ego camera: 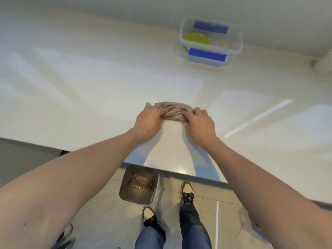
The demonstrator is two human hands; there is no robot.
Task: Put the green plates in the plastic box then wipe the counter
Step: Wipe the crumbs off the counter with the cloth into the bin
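A bunched beige cloth [175,112] lies on the white counter [89,87], near its front edge. My left hand [148,123] presses on the cloth's left side and my right hand [200,125] presses on its right side, fingers curled into the fabric. Far back on the right stands a clear plastic box [233,45] with blue clips. Green plates [196,40] lie stacked inside it at its left end.
A white cylindrical object [323,63] stands at the counter's right edge by the wall. Below the counter's front edge, a metal bin [138,186] with scraps sits on the tiled floor next to my feet.
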